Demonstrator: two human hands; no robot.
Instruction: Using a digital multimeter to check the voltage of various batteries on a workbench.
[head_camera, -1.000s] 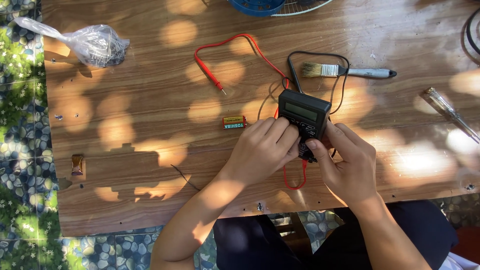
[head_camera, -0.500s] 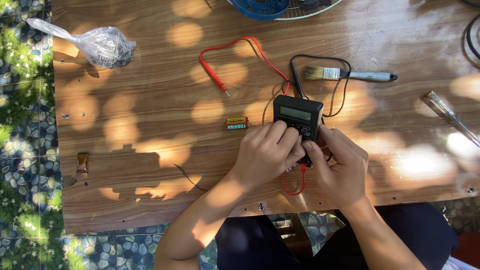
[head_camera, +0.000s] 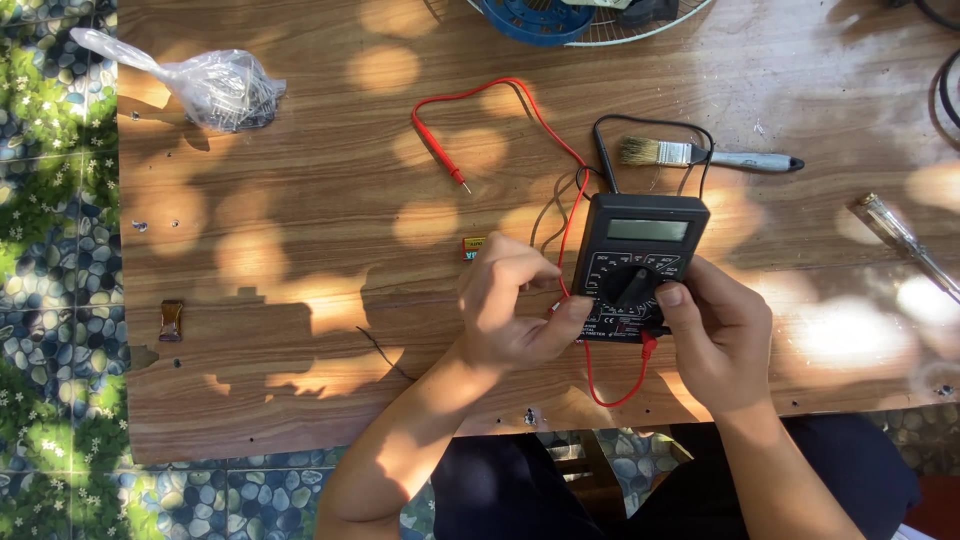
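Note:
A black multimeter (head_camera: 645, 232) lies flat on the wooden table (head_camera: 300, 230), with its grey screen and round dial facing up. My left hand (head_camera: 510, 305) grips its lower left edge, thumb against the corner. My right hand (head_camera: 715, 335) holds its lower right side, and the thumb tip rests at the dial's rim. A red lead loops from under the meter to the red probe (head_camera: 440, 150). The black probe (head_camera: 605, 165) lies just above the meter. A small battery (head_camera: 472, 245) peeks out behind my left fingers.
A paintbrush (head_camera: 700, 155) lies above the meter and a clear-handled screwdriver (head_camera: 905, 240) to the right. A knotted plastic bag (head_camera: 220, 90) sits at the far left. A blue fan part (head_camera: 545, 15) is at the top edge, a small brown piece (head_camera: 172, 320) at the left edge.
The meter has turned from tilted to square with me. My left hand has slid off its face to the left edge, uncovering the dial. My right thumb now reaches the dial.

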